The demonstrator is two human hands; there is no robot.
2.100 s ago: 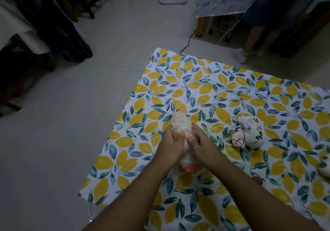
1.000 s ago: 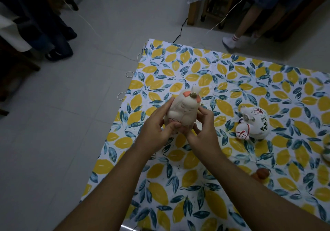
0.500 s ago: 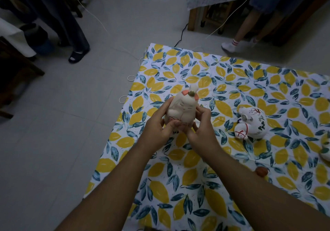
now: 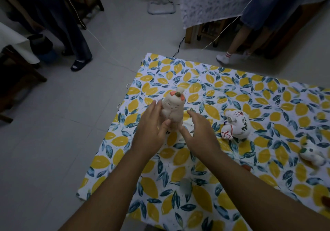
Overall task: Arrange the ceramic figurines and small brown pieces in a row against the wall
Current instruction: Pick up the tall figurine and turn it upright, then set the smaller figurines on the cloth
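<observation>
Upright, figurine [image 4: 172, 107] stands between open hands [image 4: 175, 132].

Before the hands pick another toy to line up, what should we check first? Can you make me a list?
1. Bunny figurine standing upright on the leaf-print cloth: ok.
2. Left hand off the bunny: not ok, thumb and fingers touch it.
3. Right hand free: ok, open beside it.
4. Next figurine, the white cat, within view: ok, lying on its side.
5. Third figurine upright: not ok, it lies tipped over.
6. Wall to line them against: cannot tell, none shows here.
</observation>
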